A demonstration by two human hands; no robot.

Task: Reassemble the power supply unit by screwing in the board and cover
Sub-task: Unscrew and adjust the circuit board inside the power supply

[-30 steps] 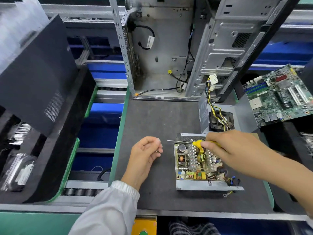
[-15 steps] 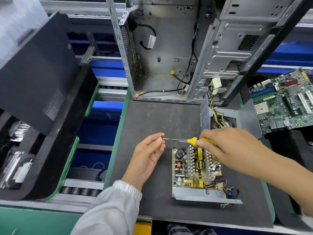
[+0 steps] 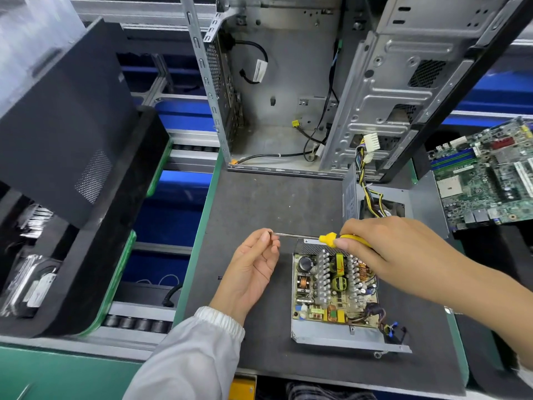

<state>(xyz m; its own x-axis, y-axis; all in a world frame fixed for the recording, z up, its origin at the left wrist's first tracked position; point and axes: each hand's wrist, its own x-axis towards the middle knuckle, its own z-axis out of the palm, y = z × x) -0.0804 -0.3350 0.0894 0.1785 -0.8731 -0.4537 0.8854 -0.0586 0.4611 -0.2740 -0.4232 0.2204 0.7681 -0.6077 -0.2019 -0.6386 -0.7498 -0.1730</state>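
Head view: a dark grey work mat (image 3: pixel 259 203) carries an open computer case (image 3: pixel 274 82) at the back. The power supply unit (image 3: pixel 334 293) lies open on the mat, board (image 3: pixel 331 284) seated in its tray, cover (image 3: pixel 403 203) set apart behind. The right hand (image 3: pixel 403 255) grips a yellow-handled screwdriver (image 3: pixel 326 237), shaft level, pointing left. The left hand (image 3: pixel 253 267) pinches at the tip; whether a screw sits there cannot be told. The board lies just below and right of the tip, nearer the right hand; the tool likely must swing downward.
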